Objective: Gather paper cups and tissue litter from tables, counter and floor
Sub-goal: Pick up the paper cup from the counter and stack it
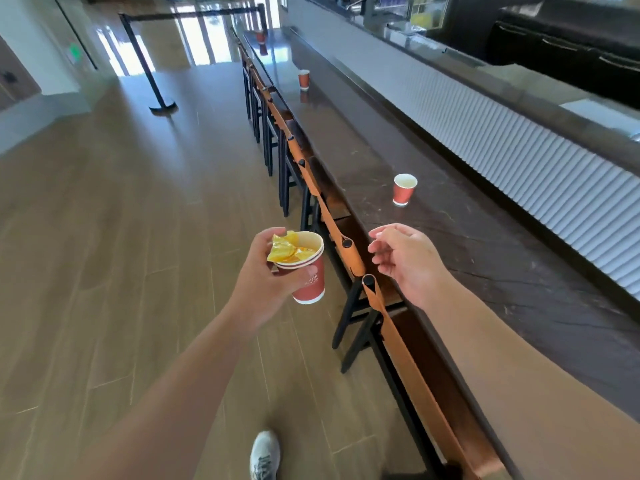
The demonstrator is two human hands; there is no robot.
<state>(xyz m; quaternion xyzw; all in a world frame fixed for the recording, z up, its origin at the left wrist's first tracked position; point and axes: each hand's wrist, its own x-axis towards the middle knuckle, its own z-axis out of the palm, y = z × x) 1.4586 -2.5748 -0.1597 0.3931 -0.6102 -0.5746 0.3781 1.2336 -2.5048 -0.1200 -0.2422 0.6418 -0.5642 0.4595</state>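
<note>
My left hand (263,275) grips a stack of red paper cups (306,268) stuffed with crumpled yellow tissue (285,249), held over the floor beside the counter. My right hand (405,261) hovers open over the near edge of the dark counter (485,258), holding nothing. An empty red paper cup (403,189) stands upright on the counter, ahead of my right hand. A second red cup (304,79) stands farther along the counter. A third red cup (259,37) is at the far end.
A row of black bar chairs with tan leather backs (332,216) lines the counter's left side. A black queue-barrier post (162,105) with a belt stands on the wooden floor at left. A white ribbed wall (519,150) rises behind the counter. My shoe (265,455) is below.
</note>
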